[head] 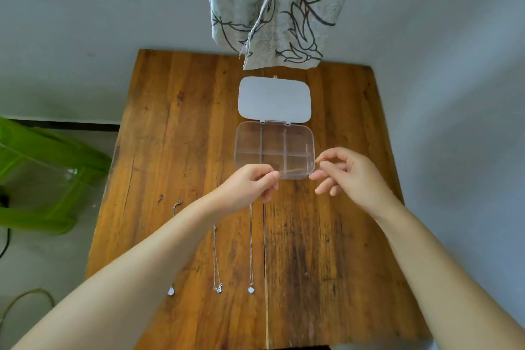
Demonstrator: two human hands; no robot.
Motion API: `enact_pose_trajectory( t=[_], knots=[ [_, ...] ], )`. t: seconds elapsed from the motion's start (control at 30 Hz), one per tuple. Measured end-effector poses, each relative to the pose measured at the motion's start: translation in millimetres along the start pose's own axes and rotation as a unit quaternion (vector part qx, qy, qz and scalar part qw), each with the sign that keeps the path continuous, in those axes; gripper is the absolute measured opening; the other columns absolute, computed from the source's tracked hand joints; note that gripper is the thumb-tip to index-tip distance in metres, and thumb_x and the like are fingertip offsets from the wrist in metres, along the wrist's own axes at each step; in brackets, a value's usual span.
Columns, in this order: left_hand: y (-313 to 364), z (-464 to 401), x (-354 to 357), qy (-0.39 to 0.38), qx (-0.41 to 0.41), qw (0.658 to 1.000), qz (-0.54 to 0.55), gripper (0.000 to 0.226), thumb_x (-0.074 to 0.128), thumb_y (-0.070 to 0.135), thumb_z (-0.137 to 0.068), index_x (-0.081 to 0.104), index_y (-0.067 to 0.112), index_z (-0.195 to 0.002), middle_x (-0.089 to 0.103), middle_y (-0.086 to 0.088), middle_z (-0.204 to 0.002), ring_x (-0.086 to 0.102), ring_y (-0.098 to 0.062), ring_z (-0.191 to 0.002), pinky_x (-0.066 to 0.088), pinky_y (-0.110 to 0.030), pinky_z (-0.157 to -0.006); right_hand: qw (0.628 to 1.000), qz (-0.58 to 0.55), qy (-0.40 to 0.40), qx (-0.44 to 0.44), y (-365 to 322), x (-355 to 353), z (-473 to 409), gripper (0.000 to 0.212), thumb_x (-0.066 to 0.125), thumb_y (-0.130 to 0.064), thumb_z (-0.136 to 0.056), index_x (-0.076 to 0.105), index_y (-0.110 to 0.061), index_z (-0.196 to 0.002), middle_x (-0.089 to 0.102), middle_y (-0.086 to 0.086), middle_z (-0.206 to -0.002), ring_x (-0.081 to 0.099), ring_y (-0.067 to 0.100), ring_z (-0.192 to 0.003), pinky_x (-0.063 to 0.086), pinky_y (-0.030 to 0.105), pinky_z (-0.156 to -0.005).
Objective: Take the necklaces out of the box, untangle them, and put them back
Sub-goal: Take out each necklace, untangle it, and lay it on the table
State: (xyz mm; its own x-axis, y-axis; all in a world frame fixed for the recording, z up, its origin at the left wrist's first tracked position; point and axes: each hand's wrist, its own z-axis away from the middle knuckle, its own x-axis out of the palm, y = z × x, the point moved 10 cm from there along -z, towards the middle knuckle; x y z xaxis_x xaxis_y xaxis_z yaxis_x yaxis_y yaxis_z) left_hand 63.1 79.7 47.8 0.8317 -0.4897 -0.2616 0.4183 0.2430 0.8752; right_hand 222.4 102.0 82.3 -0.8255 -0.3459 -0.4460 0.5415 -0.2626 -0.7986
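One clear plastic box (275, 150) lies open on the wooden table (176, 133), its lid (275, 99) folded back flat toward the wall; the tray has six compartments, two rows of three, and all look empty; no label or writing shows on box or lid. Three silver necklaces lie stretched out on the wood nearer the person: the left necklace (171, 290) is mostly hidden under the forearm, the middle necklace (216, 261) lies free, and the right necklace (251, 250) runs up under the left hand (250, 185). A fourth, thin gold chain (294, 170) is pulled taut above the box's near edge; the left hand pinches one end between thumb and forefinger; the right hand (346, 173) appears to pinch the other end, remaining fingers loosely curled. One patterned curtain (281, 8) hangs behind; one green stool (42, 176) stands to the left.
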Motion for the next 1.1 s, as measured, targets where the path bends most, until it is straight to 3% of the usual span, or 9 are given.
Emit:
enact_pose_trajectory(
  t=[0.1,0.2,0.27,0.33,0.43,0.6,0.77,0.87,1.1],
  knots=[
    [-12,-4,12,-0.047,-0.032,0.997,-0.044,0.034,0.038,0.032,-0.098,0.056,0.014,-0.076,0.053,0.005,-0.060,0.043,-0.006,-0.051,0.036,-0.010,-0.050,0.982,-0.172,0.027,0.069,38,-10,23,0.010,0.053,-0.011,-0.094,0.062,-0.014,-0.098,0.071,0.002,-0.073,0.064,0.014,-0.058,0.050,0.018,-0.049],
    [-27,-11,22,-0.080,-0.065,0.992,-0.070,0.034,0.039,0.032,-0.097,0.057,0.012,-0.076,0.051,0.003,-0.061,0.043,-0.010,-0.055,0.038,-0.014,-0.054,0.907,-0.403,0.008,0.124,66,2,55,0.011,0.064,-0.010,-0.080,0.064,-0.010,-0.090,0.065,0.005,-0.071,0.059,0.010,-0.059,0.050,0.016,-0.047],
    [-36,-18,30,-0.093,-0.081,0.989,-0.084,0.035,0.040,0.032,-0.097,0.056,0.011,-0.074,0.050,0.002,-0.060,0.043,-0.013,-0.057,0.037,-0.021,-0.058,0.871,-0.470,-0.006,0.143,79,14,77,0.019,0.069,-0.016,-0.070,0.066,-0.007,-0.087,0.065,0.006,-0.072,0.060,0.010,-0.059,0.051,0.016,-0.046],
    [-42,-27,37,-0.097,-0.082,0.985,-0.116,0.036,0.041,0.030,-0.097,0.054,0.012,-0.068,0.050,0.002,-0.059,0.043,-0.013,-0.055,0.036,-0.022,-0.056,0.880,-0.443,0.001,0.169,98,27,97,0.011,0.062,-0.014,-0.082,0.066,-0.005,-0.088,0.065,0.007,-0.074,0.060,0.011,-0.061,0.050,0.018,-0.049],
    [-45,-44,51,-0.099,-0.062,0.974,-0.192,0.036,0.043,0.027,-0.096,0.053,0.019,-0.063,0.053,0.002,-0.063,0.050,-0.014,-0.060,0.038,-0.023,-0.056,0.924,-0.308,0.022,0.226,135,56,126,0.013,0.051,-0.008,-0.095,0.063,-0.007,-0.094,0.067,0.008,-0.082,0.061,0.012,-0.065,0.050,0.022,-0.056],
    [-52,-56,82,-0.125,-0.012,0.913,-0.388,0.028,0.042,0.030,-0.097,0.055,0.011,-0.081,0.063,-0.010,-0.082,0.059,-0.026,-0.071,0.047,-0.035,-0.060,0.925,-0.231,0.010,0.300,170,120,153,0.006,0.054,-0.014,-0.094,0.055,-0.014,-0.100,0.071,0.006,-0.090,0.066,0.013,-0.071,0.052,0.021,-0.064],
    [-49,-56,99,-0.092,0.036,0.855,-0.508,0.027,0.040,0.029,-0.097,0.055,0.008,-0.107,0.061,-0.013,-0.105,0.058,-0.032,-0.095,0.043,-0.036,-0.070,0.933,-0.171,0.051,0.312,179,137,151,0.003,0.055,-0.017,-0.094,0.057,-0.016,-0.091,0.070,0.002,-0.080,0.065,0.009,-0.061,0.052,0.016,-0.056],
    [-45,-53,102,-0.066,0.066,0.859,-0.503,0.027,0.044,0.026,-0.096,0.052,0.008,-0.114,0.055,-0.013,-0.113,0.051,-0.032,-0.108,0.042,-0.039,-0.082,0.945,-0.125,0.051,0.297,177,135,148,0.004,0.054,-0.017,-0.094,0.054,-0.019,-0.091,0.069,0.001,-0.078,0.061,0.007,-0.055,0.047,0.013,-0.049],
    [-39,-40,82,0.008,0.087,0.900,-0.427,0.028,0.050,0.025,-0.093,0.048,0.011,-0.116,0.048,-0.010,-0.118,0.051,-0.027,-0.105,0.046,-0.034,-0.069,0.952,-0.090,0.023,0.290,175,126,151,0.017,0.054,-0.019,-0.094,0.043,-0.023,-0.108,0.069,0.001,-0.080,0.057,0.006,-0.047,0.044,0.011,-0.044]
  ],
)
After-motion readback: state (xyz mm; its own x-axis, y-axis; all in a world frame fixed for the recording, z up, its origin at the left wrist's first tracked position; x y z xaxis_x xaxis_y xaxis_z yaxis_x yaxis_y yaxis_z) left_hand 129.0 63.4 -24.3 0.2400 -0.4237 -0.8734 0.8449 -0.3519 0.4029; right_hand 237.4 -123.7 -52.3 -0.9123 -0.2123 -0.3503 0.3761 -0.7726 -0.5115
